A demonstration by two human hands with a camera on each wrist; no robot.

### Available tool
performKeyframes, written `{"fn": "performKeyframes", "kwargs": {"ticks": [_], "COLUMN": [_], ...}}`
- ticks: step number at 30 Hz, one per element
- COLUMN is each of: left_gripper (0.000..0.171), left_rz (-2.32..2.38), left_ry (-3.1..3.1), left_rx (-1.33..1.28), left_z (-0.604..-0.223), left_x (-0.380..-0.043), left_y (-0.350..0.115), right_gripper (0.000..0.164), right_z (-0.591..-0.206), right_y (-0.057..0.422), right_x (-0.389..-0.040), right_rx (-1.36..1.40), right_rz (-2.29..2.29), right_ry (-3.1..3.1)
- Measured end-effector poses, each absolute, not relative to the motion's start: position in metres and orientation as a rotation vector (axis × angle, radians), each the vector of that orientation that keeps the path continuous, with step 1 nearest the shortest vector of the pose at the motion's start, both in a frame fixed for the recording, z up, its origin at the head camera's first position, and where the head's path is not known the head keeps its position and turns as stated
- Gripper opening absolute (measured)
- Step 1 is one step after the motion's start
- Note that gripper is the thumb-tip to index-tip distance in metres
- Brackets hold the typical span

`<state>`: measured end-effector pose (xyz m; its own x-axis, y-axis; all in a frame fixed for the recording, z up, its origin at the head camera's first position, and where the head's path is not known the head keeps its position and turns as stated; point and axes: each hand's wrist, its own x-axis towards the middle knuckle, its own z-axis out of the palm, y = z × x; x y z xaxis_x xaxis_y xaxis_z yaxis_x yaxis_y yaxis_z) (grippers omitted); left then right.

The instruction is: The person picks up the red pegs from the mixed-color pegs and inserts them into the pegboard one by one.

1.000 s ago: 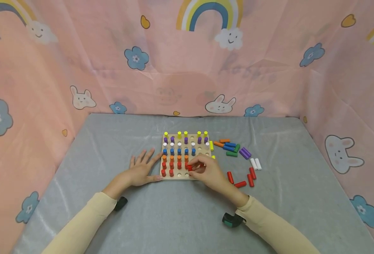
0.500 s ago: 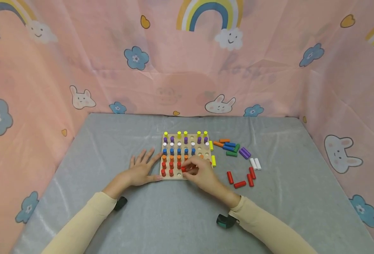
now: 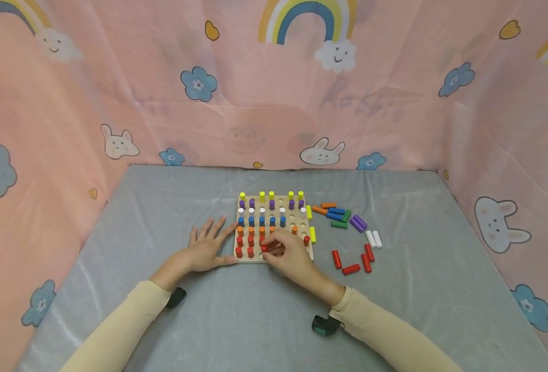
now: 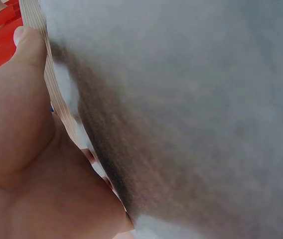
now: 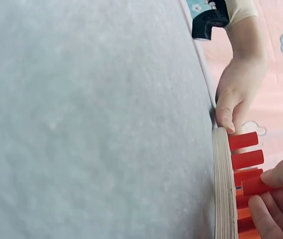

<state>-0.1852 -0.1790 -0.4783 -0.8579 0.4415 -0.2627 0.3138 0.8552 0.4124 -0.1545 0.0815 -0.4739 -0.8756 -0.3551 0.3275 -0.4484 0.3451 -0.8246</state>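
A wooden pegboard (image 3: pixel 297 219) stands on the grey table, with rows of yellow, purple, white, blue, orange and red pegs upright in it. My right hand (image 3: pixel 294 257) pinches a red peg (image 5: pixel 254 187) between thumb and fingers, over the front row. In the right wrist view this peg is apart from the board's edge (image 5: pixel 223 184), and two red pegs stand beyond it. My left hand (image 3: pixel 204 250) lies with fingers spread at the board's left side, thumb and a fingertip touching its edge. The left wrist view shows the left thumb (image 4: pixel 29 47) against the board beside red pegs.
Loose pegs lie right of the board: yellow pegs (image 3: pixel 313 235) beside its edge, orange, blue and green pegs (image 3: pixel 339 225), purple pegs (image 3: pixel 359 223), white pegs (image 3: pixel 374 239), and several red pegs (image 3: pixel 351 269). A pink printed cloth (image 3: pixel 264 119) surrounds the table.
My right hand has moved left along the board's front with the red peg, uncovering an orange and a red peg at the right side. The left hand has stayed in place.
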Motion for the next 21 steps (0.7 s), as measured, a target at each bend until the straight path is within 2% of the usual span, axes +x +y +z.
{"fn": "performKeyframes", "kwargs": {"ticks": [21], "left_gripper": [0.092], "left_rz": [0.503], "left_ry": [2.692], "left_rx": [0.555], "left_z": [-0.4808], "left_x": [-0.1855], "left_y": [-0.1789], "right_gripper": [0.018], "right_z": [-0.4755], "right_y": [0.0733], "right_x": [-0.1481], "right_rx": [0.654], "right_rz": [1.458], "right_ry": [-2.532]}}
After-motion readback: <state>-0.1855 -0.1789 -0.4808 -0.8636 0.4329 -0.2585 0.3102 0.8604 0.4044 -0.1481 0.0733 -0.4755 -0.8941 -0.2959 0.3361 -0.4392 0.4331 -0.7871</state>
